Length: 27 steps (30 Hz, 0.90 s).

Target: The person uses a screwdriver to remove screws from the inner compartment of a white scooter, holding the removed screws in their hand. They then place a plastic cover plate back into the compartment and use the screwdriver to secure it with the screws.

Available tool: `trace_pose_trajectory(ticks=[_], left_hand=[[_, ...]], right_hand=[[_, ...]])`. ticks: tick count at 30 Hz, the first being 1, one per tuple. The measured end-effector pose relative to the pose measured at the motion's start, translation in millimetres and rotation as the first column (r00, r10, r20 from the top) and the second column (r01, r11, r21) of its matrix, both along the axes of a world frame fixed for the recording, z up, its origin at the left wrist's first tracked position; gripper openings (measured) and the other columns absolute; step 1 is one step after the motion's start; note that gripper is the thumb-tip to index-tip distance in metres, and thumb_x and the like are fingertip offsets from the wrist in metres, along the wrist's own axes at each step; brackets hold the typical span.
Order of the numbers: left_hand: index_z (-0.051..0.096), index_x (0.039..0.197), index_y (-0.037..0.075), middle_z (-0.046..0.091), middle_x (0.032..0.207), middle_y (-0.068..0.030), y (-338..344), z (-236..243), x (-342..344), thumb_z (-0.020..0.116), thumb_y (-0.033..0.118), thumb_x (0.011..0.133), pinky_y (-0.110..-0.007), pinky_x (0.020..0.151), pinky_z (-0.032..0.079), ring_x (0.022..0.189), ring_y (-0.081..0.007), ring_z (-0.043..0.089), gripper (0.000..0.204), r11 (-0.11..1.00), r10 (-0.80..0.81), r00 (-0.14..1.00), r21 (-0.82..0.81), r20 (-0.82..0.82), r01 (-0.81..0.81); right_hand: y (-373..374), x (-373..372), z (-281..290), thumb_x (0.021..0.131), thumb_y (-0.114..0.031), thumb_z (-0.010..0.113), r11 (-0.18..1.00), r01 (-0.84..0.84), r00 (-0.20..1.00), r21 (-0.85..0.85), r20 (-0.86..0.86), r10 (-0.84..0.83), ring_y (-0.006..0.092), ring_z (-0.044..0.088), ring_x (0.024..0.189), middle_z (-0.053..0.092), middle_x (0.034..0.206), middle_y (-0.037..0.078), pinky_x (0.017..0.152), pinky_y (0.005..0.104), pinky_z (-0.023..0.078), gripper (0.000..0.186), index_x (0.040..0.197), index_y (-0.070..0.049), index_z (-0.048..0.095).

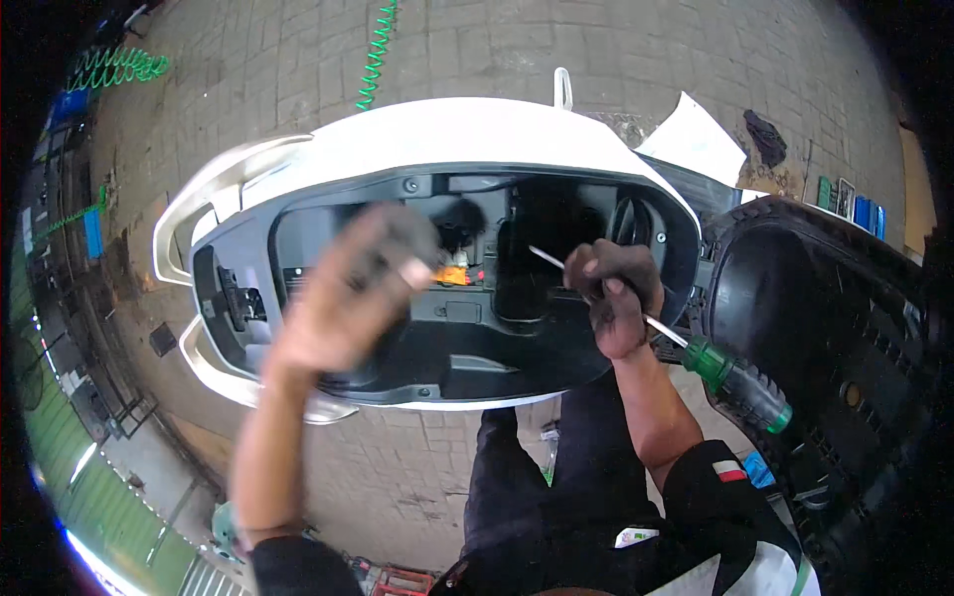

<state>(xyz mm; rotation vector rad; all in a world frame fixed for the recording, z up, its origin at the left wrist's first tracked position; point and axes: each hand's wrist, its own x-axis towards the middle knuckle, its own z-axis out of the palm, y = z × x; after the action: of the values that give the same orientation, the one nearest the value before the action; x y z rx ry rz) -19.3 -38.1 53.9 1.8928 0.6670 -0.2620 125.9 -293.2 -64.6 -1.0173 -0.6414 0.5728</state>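
Green and dark at the handle, the screwdriver (pixel 740 382) runs through the right hand (pixel 616 293), whose darkened fingers are clamped around its metal shaft. The handle sticks out to the lower right of this grip; the tip shows on the other side, pointing left and slightly up over the compartment (pixel 417 348).

Well to the left of that grip, the left hand (pixel 348 298) is over the other half of the compartment. It is blurred and its fingertips look dark, so I cannot tell whether its fingers are together or apart, or whether they hold anything.

Between the two hands, deeper in, lies something orange (pixel 453 275). Around the compartment runs the white scooter body (pixel 477 129), with a pale rail (pixel 189 214) beyond the left hand at the far left end. Just right of the right hand is the black seat (pixel 770 288), its hollow underside showing; the handle overlaps its near edge.

Farther out, past the grip to the upper right, a white panel (pixel 699 139) and a dark cloth (pixel 765 137) are near each other. Above and left of the grip hangs a green coiled hose (pixel 376 60).
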Motion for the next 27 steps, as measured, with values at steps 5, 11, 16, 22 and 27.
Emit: trace_pose_trajectory(ticks=[5, 11, 16, 22, 27], left_hand=[[0.053, 0.115, 0.003, 0.060, 0.098, -0.0073, -103, -51, -12, 0.057, 0.011, 0.103, -0.032, 0.083, 0.048, 0.091, -0.0130, 0.056, 0.015, 0.790, 0.225, 0.964, -0.605, 0.145, -0.094], [0.049, 0.117, 0.002, 0.054, 0.104, -0.0046, -93, -76, 42, 0.052, 0.018, 0.107, -0.027, 0.089, 0.043, 0.100, -0.0103, 0.052, 0.020, 0.665, 0.116, 0.933, -0.724, 0.340, 0.182], [0.049, 0.116, 0.003, 0.055, 0.103, -0.0039, -78, -85, 64, 0.051, 0.021, 0.108, -0.029, 0.092, 0.044, 0.101, -0.0102, 0.053, 0.020, 0.565, 0.092, 0.939, -0.794, 0.332, 0.225], [0.050, 0.114, 0.003, 0.054, 0.103, -0.0035, -77, -98, 67, 0.053, 0.016, 0.105, -0.030, 0.090, 0.046, 0.100, -0.0098, 0.053, 0.016, 0.490, 0.204, 0.940, -0.859, 0.275, 0.145], [0.052, 0.107, 0.004, 0.053, 0.098, -0.0016, -73, -102, 67, 0.059, 0.012, 0.101, -0.028, 0.086, 0.046, 0.095, -0.0086, 0.052, 0.011, 0.585, 0.235, 0.935, -0.807, 0.266, 0.082]], right_hand=[[9, -9, 20, 0.095, -0.018, 0.068, 0.989, 0.028, 0.957, -0.148, 0.291, 0.017, 0.0148, 0.058, 0.065, 0.065, 0.081, 0.011, 0.056, 0.0276, 0.044, 0.021, 0.105, 0.000, 0.065], [-1, -7, 20, 0.084, -0.014, 0.082, 0.934, 0.175, 0.942, -0.312, 0.328, -0.067, 0.0189, 0.064, 0.074, 0.067, 0.086, 0.013, 0.064, 0.0287, 0.051, 0.027, 0.102, -0.002, 0.067], [1, -6, 10, 0.084, -0.010, 0.081, 0.926, 0.251, 0.968, -0.282, 0.051, -0.246, 0.0148, 0.058, 0.082, 0.063, 0.096, 0.011, 0.071, 0.0261, 0.048, 0.022, 0.095, 0.000, 0.065], [11, 2, 0, 0.081, -0.009, 0.083, 0.880, 0.286, 0.955, -0.380, 0.184, -0.231, 0.0141, 0.058, 0.077, 0.064, 0.091, 0.007, 0.068, 0.0270, 0.047, 0.020, 0.092, -0.004, 0.068], [21, 13, 2, 0.078, -0.007, 0.084, 0.892, 0.313, 0.911, -0.326, 0.367, -0.186, 0.0130, 0.057, 0.074, 0.063, 0.088, 0.006, 0.065, 0.0267, 0.045, 0.019, 0.087, -0.005, 0.069]])
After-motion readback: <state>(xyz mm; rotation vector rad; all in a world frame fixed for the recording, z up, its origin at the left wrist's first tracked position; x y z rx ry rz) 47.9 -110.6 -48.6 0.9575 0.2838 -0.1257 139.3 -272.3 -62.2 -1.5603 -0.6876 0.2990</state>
